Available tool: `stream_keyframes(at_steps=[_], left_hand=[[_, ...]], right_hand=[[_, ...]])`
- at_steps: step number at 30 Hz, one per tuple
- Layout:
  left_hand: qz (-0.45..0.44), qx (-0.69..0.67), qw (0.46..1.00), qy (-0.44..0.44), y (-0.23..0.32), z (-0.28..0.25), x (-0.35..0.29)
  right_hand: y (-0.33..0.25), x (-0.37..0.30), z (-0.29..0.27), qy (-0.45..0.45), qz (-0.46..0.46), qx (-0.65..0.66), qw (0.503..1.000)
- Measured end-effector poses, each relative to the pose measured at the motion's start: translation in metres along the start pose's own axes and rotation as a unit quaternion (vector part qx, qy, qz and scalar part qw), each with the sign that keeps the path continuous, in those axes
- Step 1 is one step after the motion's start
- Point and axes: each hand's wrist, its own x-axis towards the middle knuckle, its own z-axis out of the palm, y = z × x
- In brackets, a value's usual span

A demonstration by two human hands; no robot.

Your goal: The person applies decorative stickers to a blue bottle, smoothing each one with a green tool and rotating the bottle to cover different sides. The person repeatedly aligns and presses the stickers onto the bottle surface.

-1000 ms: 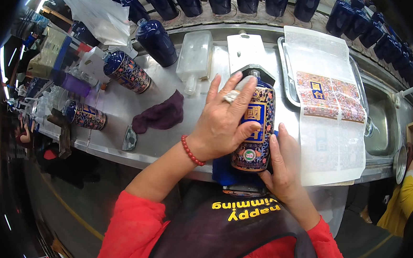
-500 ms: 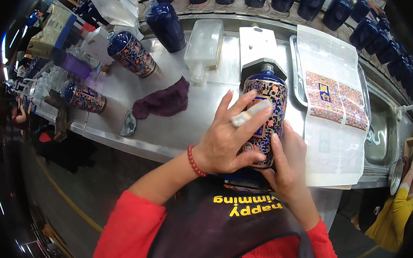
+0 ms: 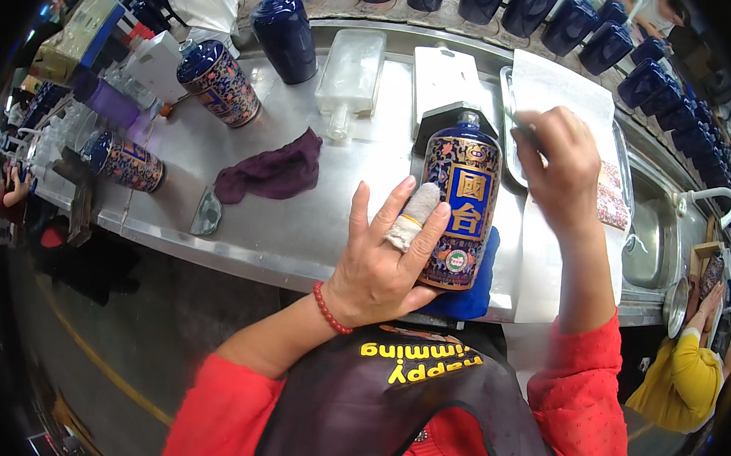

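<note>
A blue bottle [image 3: 460,209] with a patterned floral wrap and a blue front panel leans back on a dark angled rest [image 3: 449,119]. My left hand [image 3: 389,255] lies against its lower left side, fingers stretched and spread, thumb by the base. One finger wears a pale cloth cover [image 3: 414,219]. My right hand [image 3: 561,157] is raised to the right of the bottle, over a metal tray [image 3: 507,145] and a printed sheet [image 3: 562,81]. Its fingers are curled together, blurred, around something I cannot make out. A blue cloth [image 3: 475,299] lies under the bottle.
A purple cloth [image 3: 276,171], a grey-green scraper [image 3: 207,213] and a clear block-shaped bottle [image 3: 351,74] lie to the left. Wrapped bottles [image 3: 222,91] and a plain blue one [image 3: 285,40] stand beyond. A sink [image 3: 649,239] is at right; several blue bottles line the back.
My right hand has left the bottle's right side and risen over the tray and sheet. The left hand has slid lower left, uncovering the bottle's front panel.
</note>
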Motion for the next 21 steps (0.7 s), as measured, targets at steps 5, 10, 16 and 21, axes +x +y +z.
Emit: stream_keyframes(at_steps=[5, 10, 16, 21], left_hand=[[-0.044, -0.059, 0.994, 0.077, 0.000, 0.019, -0.010], [-0.019, -0.045, 0.994, 0.099, 0.002, 0.022, -0.014], [-0.029, -0.031, 0.996, 0.081, -0.001, 0.024, -0.017], [-0.015, -0.026, 0.996, 0.082, -0.004, 0.032, -0.022]], right_hand=[[-0.044, -0.008, -0.025, -0.175, -0.146, 0.190, 0.955], [-0.004, 0.010, 0.007, -0.038, 0.039, 0.204, 0.978], [-0.012, -0.045, -0.018, -0.193, -0.112, 0.423, 0.878], [-0.013, -0.059, -0.007, -0.015, -0.033, 0.248, 0.968]])
